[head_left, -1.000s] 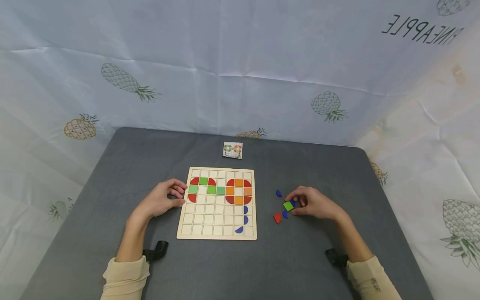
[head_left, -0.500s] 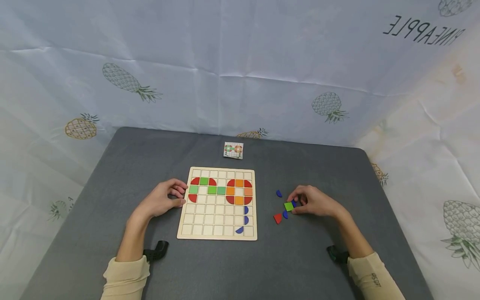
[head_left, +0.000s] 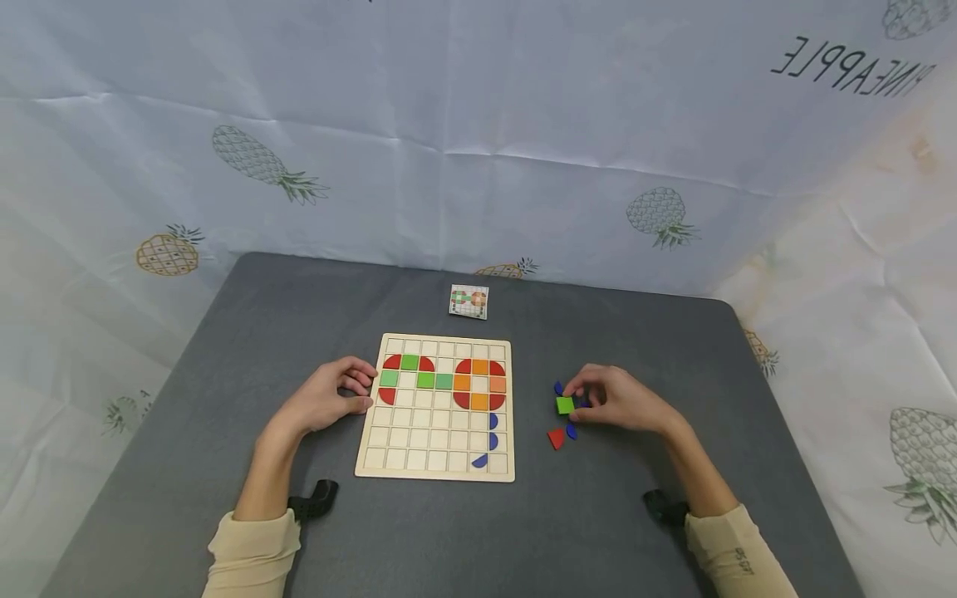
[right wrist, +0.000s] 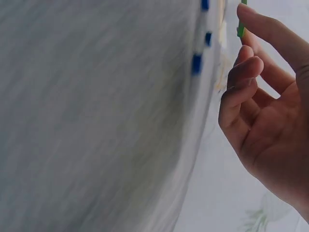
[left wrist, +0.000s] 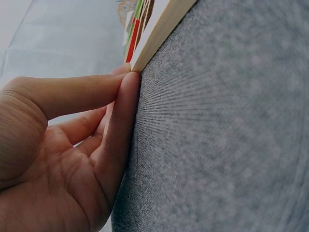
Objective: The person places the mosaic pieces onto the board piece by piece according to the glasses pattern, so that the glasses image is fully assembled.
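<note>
The wooden grid board [head_left: 414, 436] lies flat on the table, with red, green, orange and blue pieces set in some of its cells. At its left edge my left hand [head_left: 321, 400] rests with thumb and fingertips touching the side; the left wrist view shows the fingertips against the board's edge [left wrist: 157, 41]. To the board's right, my right hand [head_left: 624, 400] pinches a green square tile [head_left: 565, 405] between thumb and index finger. In the right wrist view the tile [right wrist: 241, 26] is held above the table. Several loose pieces lie beneath and around that hand, including a red quarter-circle [head_left: 557, 438].
Behind the board lies a small pattern card [head_left: 468, 301] printed with a coloured design. Blue half-circle pieces [head_left: 571, 431] lie near the right hand, one partly covered by it. A pineapple-print cloth [head_left: 478, 108] hangs behind the grey table [head_left: 478, 540].
My right hand has shifted slightly left and away from me with the green square tile, uncovering part of the table where it lay. My left hand stays at the board's edge.
</note>
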Demonstrator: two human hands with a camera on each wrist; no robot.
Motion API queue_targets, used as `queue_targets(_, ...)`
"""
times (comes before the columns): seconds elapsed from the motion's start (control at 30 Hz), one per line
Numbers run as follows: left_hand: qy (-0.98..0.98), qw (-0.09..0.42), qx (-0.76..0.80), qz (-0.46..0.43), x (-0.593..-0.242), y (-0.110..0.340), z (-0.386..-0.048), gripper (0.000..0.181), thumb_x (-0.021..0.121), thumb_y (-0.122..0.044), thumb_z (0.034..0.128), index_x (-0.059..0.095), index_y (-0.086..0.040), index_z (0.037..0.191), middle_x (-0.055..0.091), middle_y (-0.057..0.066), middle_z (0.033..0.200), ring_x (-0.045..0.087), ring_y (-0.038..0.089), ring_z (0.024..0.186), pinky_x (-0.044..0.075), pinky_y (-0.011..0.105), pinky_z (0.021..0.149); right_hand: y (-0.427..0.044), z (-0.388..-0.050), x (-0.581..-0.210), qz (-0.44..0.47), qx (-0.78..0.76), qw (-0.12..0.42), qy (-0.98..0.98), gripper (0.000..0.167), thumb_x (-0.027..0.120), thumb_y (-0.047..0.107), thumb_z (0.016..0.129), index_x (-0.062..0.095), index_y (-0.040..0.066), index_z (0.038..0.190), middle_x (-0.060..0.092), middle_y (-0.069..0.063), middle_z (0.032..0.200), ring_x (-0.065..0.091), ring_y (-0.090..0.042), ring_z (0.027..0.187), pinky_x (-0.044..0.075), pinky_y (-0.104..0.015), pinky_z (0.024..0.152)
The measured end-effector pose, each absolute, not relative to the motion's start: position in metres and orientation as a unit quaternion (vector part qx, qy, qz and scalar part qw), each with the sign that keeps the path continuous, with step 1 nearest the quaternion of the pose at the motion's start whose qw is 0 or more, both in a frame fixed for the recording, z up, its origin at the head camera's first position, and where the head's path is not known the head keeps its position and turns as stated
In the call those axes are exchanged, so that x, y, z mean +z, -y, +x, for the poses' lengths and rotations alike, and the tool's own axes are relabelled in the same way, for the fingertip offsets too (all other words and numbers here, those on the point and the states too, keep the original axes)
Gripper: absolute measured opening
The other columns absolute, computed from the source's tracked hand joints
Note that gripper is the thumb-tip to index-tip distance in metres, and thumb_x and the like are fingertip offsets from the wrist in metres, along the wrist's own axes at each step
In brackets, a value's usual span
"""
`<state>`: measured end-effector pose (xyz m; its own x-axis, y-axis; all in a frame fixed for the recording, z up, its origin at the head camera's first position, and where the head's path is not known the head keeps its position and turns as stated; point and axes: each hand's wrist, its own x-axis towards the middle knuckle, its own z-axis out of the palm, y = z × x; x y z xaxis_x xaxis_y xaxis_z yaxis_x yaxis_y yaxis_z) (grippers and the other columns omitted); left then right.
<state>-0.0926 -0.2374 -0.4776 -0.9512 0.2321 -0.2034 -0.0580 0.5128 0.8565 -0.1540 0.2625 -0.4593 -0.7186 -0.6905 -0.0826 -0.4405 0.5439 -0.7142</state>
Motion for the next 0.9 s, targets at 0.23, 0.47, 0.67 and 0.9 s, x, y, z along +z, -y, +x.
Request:
queue_targets(0.23,-0.856,0.147,0.493,0.049,-0.480,0.238,-0.094,0.038,0.079,0.002,0.0943,0.063,0.006,0.129,0.065,0.019,0.113,0.062,0.021,0.097,0.054,0.021,0.079,-0.219,-0.152,-0.443,-0.334,-0.339,0.189,-0.858,0.026,0.087,0.022,0.094,0.076,0.016,0.118,0.071,-0.007,0.099,0.058,-0.003,0.071,0.051,-0.024,0.065)
queue_targets(0.47,-0.858,0.143,0.491,0.052,-0.480,0.238,-0.093,0.038,0.079,0.002,0.0935,0.064,0.006,0.128,0.066,0.019,0.112,0.063,0.018,0.095,0.054,0.021,0.079,-0.162,-0.154,-0.433,-0.357,-0.320,0.212,-0.852,0.026,0.086,0.022,0.095,0.077,0.013,0.118,0.076,-0.006,0.103,0.060,-0.002,0.069,0.053,-0.022,0.064)
queue_targets(0.67,-0.860,0.143,0.488,0.049,-0.479,0.238,-0.092,0.038,0.079,0.001,0.0942,0.063,0.006,0.129,0.066,0.019,0.113,0.063,0.019,0.095,0.053,0.021,0.080,-0.114,-0.157,-0.432,-0.398,-0.302,0.208,-0.841,0.023,0.086,0.022,0.095,0.079,0.013,0.115,0.079,-0.001,0.107,0.063,-0.001,0.071,0.055,-0.021,0.068)
queue_targets(0.9,-0.858,0.144,0.490,0.045,-0.480,0.237,-0.093,0.038,0.079,0.000,0.0948,0.063,0.006,0.129,0.066,0.019,0.113,0.062,0.019,0.095,0.054,0.021,0.077,-0.063,-0.162,-0.435,-0.441,-0.250,0.197,-0.839,0.024,0.085,0.021,0.096,0.080,0.011,0.116,0.081,-0.002,0.110,0.067,-0.009,0.081,0.055,-0.023,0.078)
